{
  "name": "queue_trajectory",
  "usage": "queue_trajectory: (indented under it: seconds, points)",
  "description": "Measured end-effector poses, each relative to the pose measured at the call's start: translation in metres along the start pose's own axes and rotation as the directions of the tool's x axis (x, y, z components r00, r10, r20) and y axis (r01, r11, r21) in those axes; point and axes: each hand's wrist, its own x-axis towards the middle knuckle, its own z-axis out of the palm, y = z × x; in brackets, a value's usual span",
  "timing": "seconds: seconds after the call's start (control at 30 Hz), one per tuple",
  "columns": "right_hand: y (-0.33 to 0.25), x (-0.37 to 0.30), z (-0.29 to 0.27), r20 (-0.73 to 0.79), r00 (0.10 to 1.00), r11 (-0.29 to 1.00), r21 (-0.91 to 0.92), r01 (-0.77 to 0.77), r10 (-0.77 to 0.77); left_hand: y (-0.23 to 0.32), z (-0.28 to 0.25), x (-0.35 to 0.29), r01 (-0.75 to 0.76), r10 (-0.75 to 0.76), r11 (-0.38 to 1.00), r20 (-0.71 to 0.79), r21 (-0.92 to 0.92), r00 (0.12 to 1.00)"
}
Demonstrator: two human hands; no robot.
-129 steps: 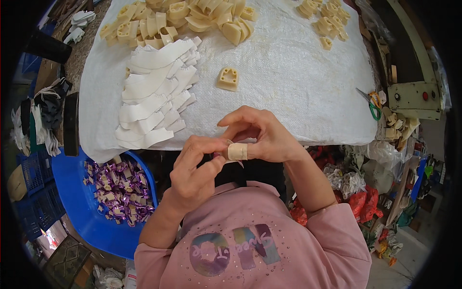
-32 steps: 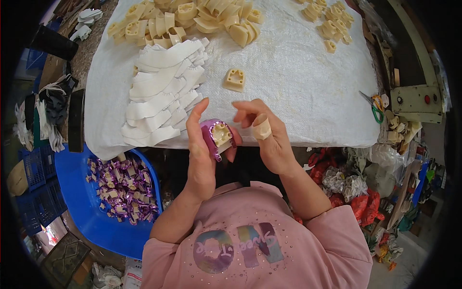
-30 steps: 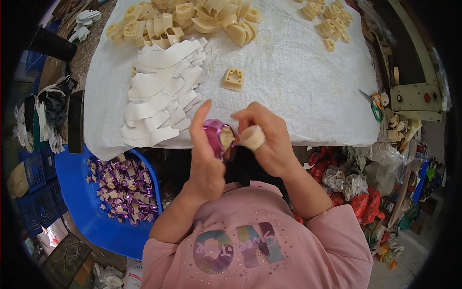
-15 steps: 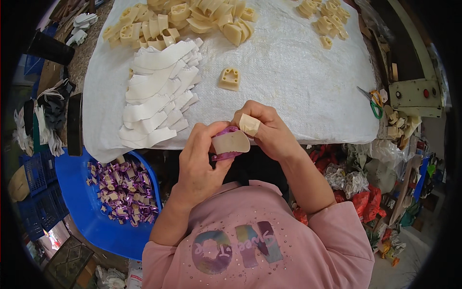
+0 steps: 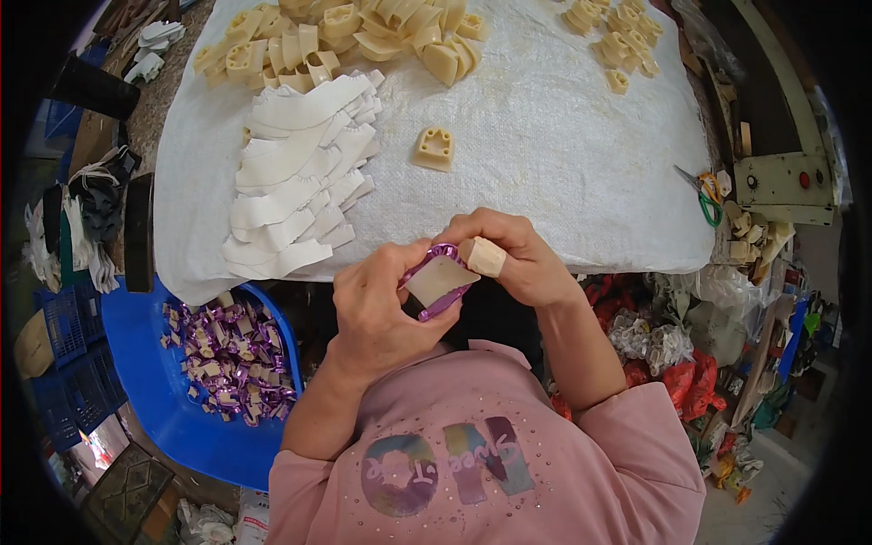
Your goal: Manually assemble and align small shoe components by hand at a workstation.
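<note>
Just past the table's near edge, my left hand (image 5: 371, 295) grips a shoe heel (image 5: 439, 282) wrapped in shiny purple material, with a pale beige face showing. My right hand (image 5: 527, 263) pinches the heel's upper right edge; its thumb is bound in beige tape, and its other fingers are curled out of sight. Beyond my hands a single cream plastic heel (image 5: 435, 150) stands on the white woven sheet (image 5: 545, 154). To the left lies a stack of overlapping white curved cut pieces (image 5: 295, 182).
A heap of cream heels (image 5: 372, 32) covers the far left, and a smaller heap (image 5: 622, 41) the far right. Scissors (image 5: 708, 198) lie by the right edge. Below left, a blue tub (image 5: 141, 381) holds many purple heels (image 5: 241, 359). Red bags (image 5: 695, 381) lie below right.
The heel has been tilted between my hands, so its beige face now slants. My right hand has dropped slightly toward me, its taped thumb turned at the heel's edge.
</note>
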Motion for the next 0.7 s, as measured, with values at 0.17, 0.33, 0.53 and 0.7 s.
queue_trajectory:
  seconds: [0.17, 0.33, 0.53, 0.7]
  points:
    - [0.005, -0.003, 0.010, -0.054, 0.992, 0.983, -0.149, 0.106, -0.115, 0.006, 0.010, -0.004, 0.008, -0.006, 0.997, -0.036, 0.072, 0.999]
    - [0.027, -0.005, 0.026, -0.243, 0.966, 0.995, -0.072, 0.068, -0.084, 0.003, 0.019, -0.008, 0.095, -0.081, 0.992, -0.145, 0.089, 0.986]
    - [0.019, -0.008, 0.035, -0.162, 0.982, 0.843, 0.538, 0.010, 0.092, 0.004, 0.021, -0.010, 0.118, -0.097, 0.987, -0.188, 0.105, 0.977]
    - [0.009, -0.008, 0.038, -0.253, 0.967, 0.941, -0.332, -0.064, -0.024, 0.002, 0.021, -0.012, 0.083, -0.033, 0.966, -0.200, 0.247, 0.979]
